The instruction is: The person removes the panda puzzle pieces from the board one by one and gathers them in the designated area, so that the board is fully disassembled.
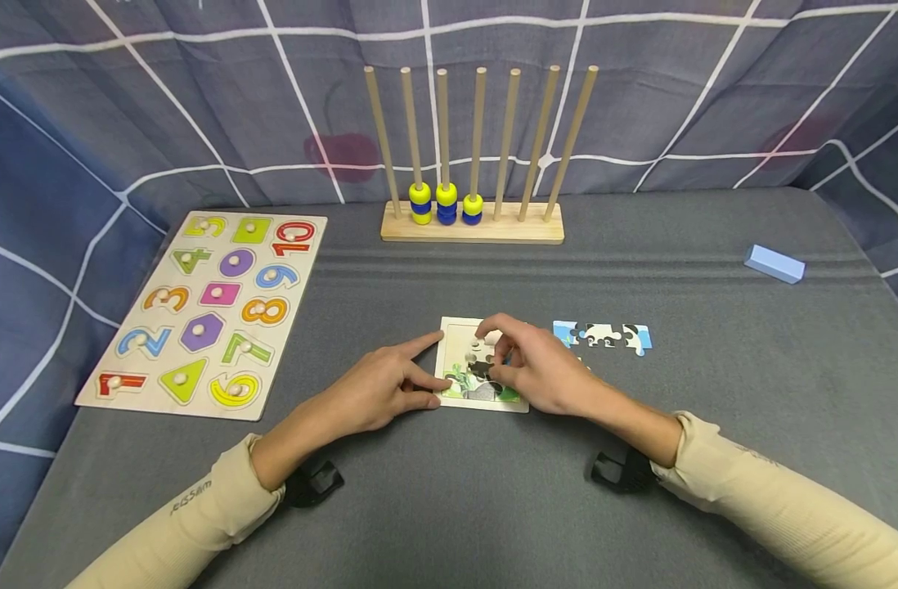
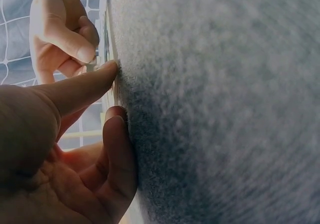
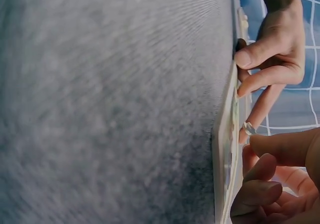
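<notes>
A small framed panda puzzle board (image 1: 443, 360) lies flat at the centre of the table, with green and grey pieces along its lower part. My left hand (image 1: 379, 388) rests against the board's left side, index finger stretched to the upper edge and other fingertips near the lower corner. Over the board's right half, my right hand (image 1: 545, 368) pinches a small puzzle piece (image 3: 248, 129), tilted above the board in the right wrist view. The hand hides much of the board's right side. To its right lie several loose puzzle pieces (image 1: 602, 334) in a row.
A number and shape peg board (image 1: 287, 372) lies at the left. Behind the puzzle stands a wooden bead rack (image 1: 493, 232) with tall rods and yellow and blue beads. A light blue block (image 1: 775, 263) lies at the far right. A checked cloth (image 1: 640, 90) hangs behind.
</notes>
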`<state>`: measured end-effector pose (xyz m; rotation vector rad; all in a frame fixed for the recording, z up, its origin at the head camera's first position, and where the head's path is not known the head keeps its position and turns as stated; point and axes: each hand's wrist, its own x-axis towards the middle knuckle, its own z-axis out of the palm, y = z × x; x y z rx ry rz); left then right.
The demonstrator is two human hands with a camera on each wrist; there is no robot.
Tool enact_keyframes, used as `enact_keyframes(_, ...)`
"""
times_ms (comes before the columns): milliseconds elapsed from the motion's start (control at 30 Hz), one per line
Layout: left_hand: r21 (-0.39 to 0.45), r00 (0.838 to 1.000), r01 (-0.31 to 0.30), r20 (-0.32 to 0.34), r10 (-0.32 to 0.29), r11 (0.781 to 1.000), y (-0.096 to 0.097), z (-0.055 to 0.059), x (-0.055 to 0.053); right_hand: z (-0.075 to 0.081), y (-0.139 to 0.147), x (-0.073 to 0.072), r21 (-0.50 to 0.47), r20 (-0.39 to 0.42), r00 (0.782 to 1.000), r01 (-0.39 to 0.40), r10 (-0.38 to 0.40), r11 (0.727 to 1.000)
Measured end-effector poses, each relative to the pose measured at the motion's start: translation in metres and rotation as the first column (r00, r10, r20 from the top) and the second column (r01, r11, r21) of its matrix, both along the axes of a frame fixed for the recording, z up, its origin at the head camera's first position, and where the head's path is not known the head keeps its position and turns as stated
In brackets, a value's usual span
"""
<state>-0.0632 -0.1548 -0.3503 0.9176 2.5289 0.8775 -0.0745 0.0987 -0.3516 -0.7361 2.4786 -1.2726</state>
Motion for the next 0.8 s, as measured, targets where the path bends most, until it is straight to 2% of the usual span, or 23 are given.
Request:
enact_keyframes(100,-0.001,1.0,-0.001,-0.003,0.001,1.0,0.0,0.0,0.001,0.001,0.003,0.001,-0.043,0.041,0.999,0.017,-0.015,0.999)
enact_keyframes(300,-0.012,1.0,-0.001,0.002,0.001,1.0,0.0,0.0,0.0,0.004,0.017,0.005,-0.078,0.069,0.997,0.04,-0.034,0.996)
enact_keyframes(633,-0.035,1.0,-0.012,-0.002,0.012,0.999,0.001,0.0,0.001,0.009,0.054,0.014,-0.056,0.106,0.993,0.062,-0.056,0.996)
enact_keyframes(800,-0.033,1.0,-0.019,0.009,0.019,0.999,0.001,0.0,0.001,0.011,0.073,0.018,-0.049,0.099,0.992,0.085,-0.08,0.995)
